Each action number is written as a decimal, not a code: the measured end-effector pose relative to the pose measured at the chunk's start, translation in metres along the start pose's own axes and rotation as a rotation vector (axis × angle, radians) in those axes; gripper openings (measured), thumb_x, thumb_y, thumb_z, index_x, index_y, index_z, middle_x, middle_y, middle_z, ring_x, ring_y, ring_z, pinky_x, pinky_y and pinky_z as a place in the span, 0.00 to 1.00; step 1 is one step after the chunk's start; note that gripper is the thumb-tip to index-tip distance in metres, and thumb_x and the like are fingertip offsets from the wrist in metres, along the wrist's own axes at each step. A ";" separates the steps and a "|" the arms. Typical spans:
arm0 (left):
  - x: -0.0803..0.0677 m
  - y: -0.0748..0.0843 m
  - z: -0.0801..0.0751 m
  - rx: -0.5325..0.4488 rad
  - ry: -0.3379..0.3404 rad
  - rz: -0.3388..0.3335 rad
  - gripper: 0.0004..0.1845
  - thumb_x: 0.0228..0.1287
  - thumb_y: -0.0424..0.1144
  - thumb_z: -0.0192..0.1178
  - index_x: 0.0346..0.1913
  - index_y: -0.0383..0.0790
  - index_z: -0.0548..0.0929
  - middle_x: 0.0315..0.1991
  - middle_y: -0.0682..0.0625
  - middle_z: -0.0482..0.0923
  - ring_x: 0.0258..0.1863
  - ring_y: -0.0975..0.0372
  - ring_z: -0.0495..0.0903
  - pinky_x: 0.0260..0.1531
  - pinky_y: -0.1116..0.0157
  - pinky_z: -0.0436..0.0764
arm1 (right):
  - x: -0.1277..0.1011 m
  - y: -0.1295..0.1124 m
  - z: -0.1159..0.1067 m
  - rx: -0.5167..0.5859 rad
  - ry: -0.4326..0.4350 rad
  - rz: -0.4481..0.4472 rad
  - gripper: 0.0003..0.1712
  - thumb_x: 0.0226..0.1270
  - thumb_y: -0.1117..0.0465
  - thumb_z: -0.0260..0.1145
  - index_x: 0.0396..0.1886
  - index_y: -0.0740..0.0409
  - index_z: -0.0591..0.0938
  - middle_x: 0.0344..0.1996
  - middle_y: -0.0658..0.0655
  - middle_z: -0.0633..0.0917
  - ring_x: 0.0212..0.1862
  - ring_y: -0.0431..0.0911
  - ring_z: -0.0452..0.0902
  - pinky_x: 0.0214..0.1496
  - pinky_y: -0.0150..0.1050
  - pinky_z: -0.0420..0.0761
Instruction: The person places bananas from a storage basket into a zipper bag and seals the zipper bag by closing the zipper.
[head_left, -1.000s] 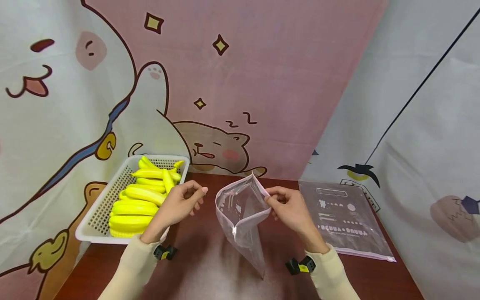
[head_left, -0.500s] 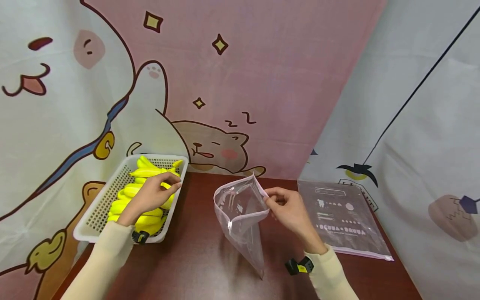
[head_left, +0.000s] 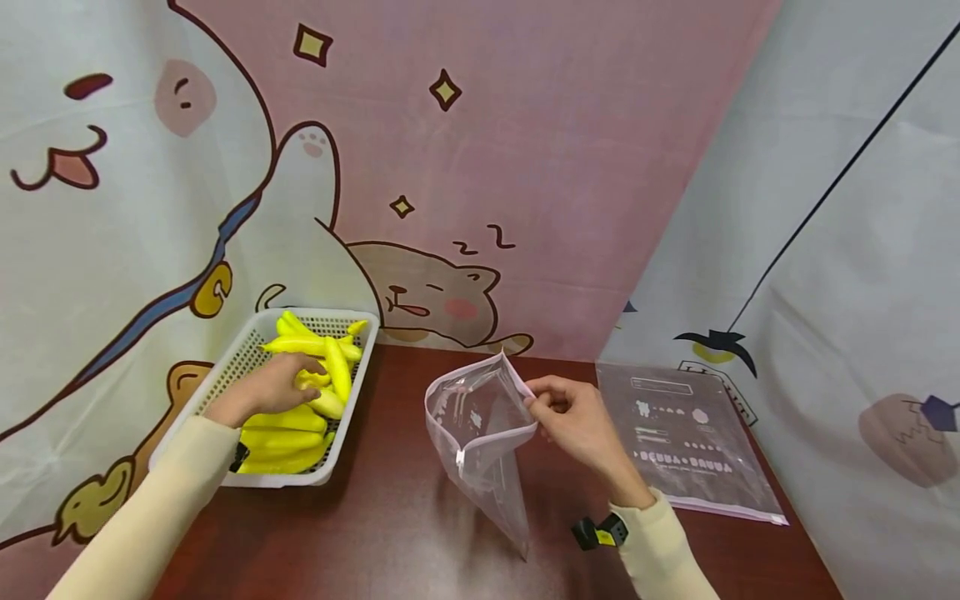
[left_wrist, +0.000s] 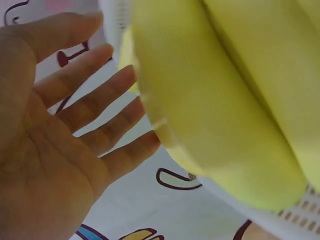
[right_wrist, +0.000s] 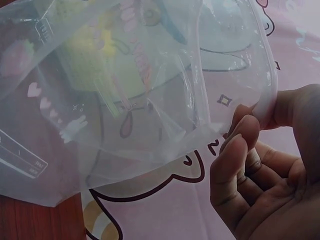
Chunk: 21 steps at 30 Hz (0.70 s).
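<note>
My left hand (head_left: 273,387) reaches over several yellow bananas (head_left: 285,442) piled in a white perforated basket (head_left: 232,367). In the left wrist view its fingers are spread and fairly straight, fingertips right at the edge of a large banana (left_wrist: 195,110), with the thumb held apart. My right hand (head_left: 573,417) pinches the pink rim of a clear zip bag (head_left: 487,467) between thumb and fingers. The bag's mouth gapes upward, its white slider (head_left: 461,457) at the front, and its body hangs down to a pointed corner. Printed pictures show through the plastic in the right wrist view.
A second clear zip bag (head_left: 697,450) lies flat on the right of the dark red-brown table (head_left: 390,517), its pink zip edge toward me. Cartoon-printed cloth (head_left: 555,167) hangs behind and along both sides.
My left hand has moved left from beside the bag's mouth to over the bananas in the basket. The right hand keeps its pinch on the bag, nearly still.
</note>
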<state>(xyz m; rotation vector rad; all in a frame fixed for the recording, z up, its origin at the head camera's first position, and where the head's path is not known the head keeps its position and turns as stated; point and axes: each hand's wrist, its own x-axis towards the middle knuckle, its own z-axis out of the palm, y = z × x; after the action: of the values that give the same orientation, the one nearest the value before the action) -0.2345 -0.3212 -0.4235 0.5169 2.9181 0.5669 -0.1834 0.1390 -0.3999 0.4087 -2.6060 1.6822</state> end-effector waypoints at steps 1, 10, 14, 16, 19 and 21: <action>0.000 -0.002 -0.001 0.023 -0.018 0.007 0.20 0.67 0.35 0.65 0.58 0.27 0.82 0.57 0.32 0.82 0.59 0.36 0.79 0.58 0.40 0.79 | 0.000 0.000 0.000 -0.002 -0.004 0.000 0.11 0.68 0.66 0.68 0.48 0.61 0.87 0.20 0.53 0.81 0.18 0.42 0.75 0.19 0.33 0.74; 0.009 -0.008 -0.005 0.165 -0.104 0.009 0.18 0.59 0.27 0.68 0.54 0.33 0.87 0.54 0.36 0.82 0.54 0.41 0.81 0.54 0.45 0.82 | 0.002 0.001 -0.002 -0.009 -0.022 -0.004 0.10 0.68 0.66 0.68 0.47 0.60 0.88 0.22 0.55 0.83 0.18 0.42 0.75 0.19 0.34 0.74; 0.010 -0.008 -0.006 0.242 -0.134 0.015 0.19 0.59 0.22 0.65 0.54 0.35 0.87 0.55 0.36 0.82 0.55 0.41 0.81 0.53 0.47 0.83 | 0.002 0.000 -0.002 -0.004 -0.036 -0.010 0.10 0.68 0.66 0.68 0.47 0.59 0.88 0.22 0.54 0.82 0.18 0.42 0.74 0.19 0.33 0.73; 0.011 -0.009 -0.005 0.288 -0.146 0.034 0.20 0.59 0.20 0.63 0.54 0.35 0.87 0.56 0.35 0.81 0.55 0.41 0.81 0.52 0.48 0.84 | 0.002 0.000 -0.002 -0.007 -0.037 -0.010 0.10 0.68 0.66 0.68 0.47 0.59 0.88 0.22 0.54 0.82 0.18 0.42 0.74 0.19 0.34 0.74; 0.011 -0.012 -0.003 0.325 -0.158 0.059 0.21 0.60 0.20 0.61 0.55 0.35 0.87 0.58 0.32 0.79 0.56 0.39 0.80 0.52 0.46 0.84 | 0.002 0.001 -0.002 -0.013 -0.036 -0.005 0.09 0.68 0.66 0.68 0.46 0.59 0.88 0.22 0.54 0.82 0.19 0.43 0.75 0.19 0.34 0.74; 0.010 -0.013 -0.002 0.330 -0.169 0.061 0.21 0.60 0.21 0.60 0.57 0.35 0.86 0.59 0.30 0.77 0.59 0.36 0.77 0.52 0.45 0.83 | 0.001 0.002 -0.002 -0.015 -0.039 -0.008 0.09 0.68 0.66 0.68 0.46 0.59 0.88 0.22 0.54 0.82 0.19 0.43 0.75 0.19 0.34 0.75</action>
<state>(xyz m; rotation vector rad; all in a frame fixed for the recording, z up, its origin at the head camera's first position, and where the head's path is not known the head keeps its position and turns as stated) -0.2487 -0.3298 -0.4275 0.6563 2.8491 0.0389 -0.1853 0.1412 -0.4004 0.4547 -2.6387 1.6677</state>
